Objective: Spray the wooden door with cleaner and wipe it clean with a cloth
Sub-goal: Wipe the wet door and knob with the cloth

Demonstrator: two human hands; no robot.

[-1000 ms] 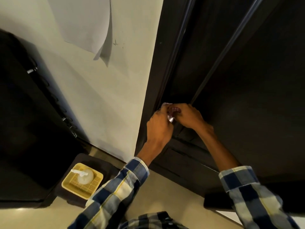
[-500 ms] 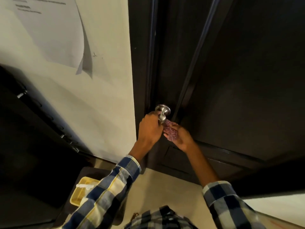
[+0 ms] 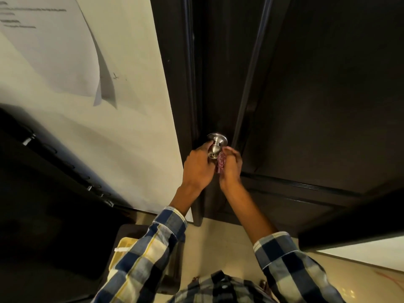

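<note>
Checked sleeves [image 3: 153, 248] reach up from the bottom of the frame, w/ a yellow tray [image 3: 122, 248] on a dark stand low at left, partly hidden by the left arm. Above them, 2 hands meet at the steel door knob [image 3: 216, 143]: the left hand [image 3: 197, 169] curls around the knob from the left side, thumb on the metal, while the right hand [image 3: 231, 169] clenches a bunched reddish cloth [image 3: 220, 164] just beside the knob's right edge. The wooden door [image 3: 317, 106], dark & panelled, fills the view beyond, shut against its frame; a paper sheet [image 3: 54, 44] hangs on the pale wall farther left.

Likely risk: the grip on the knob could turn it & swing the door, pulling the cloth off its spot. Wiping only around the hardware may leave the broad panels untouched. No cleaner bottle is in either hand, so a dry cloth may smear rather than lift dirt.
</note>
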